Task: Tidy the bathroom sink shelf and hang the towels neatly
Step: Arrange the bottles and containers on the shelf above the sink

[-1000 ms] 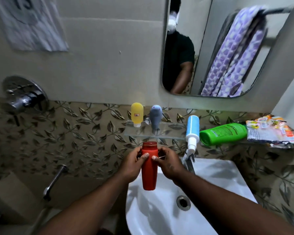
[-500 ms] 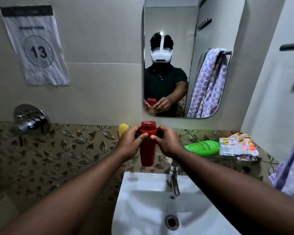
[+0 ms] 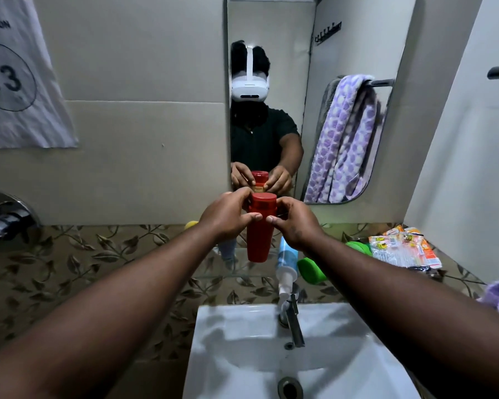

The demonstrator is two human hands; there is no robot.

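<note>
Tall red plastic bottle now up from over the white ceramic basin to above the glass shelf, left hand and right hand risen with it, cap reaching the wall mirror edge.

Tall red plastic bottle: one plain shade, cap to base. Hanging fleece towel in the mirror: lilac and white, dotted all over. Lying green plastic bottle: bright, unpatterned. Slim pump bottle: blue body, white nozzle. Printed wall tile band: brown with pale leaf-and-vine motif. Ceramic sink: white. Foil sachet packs: orange, yellow, white.
</note>
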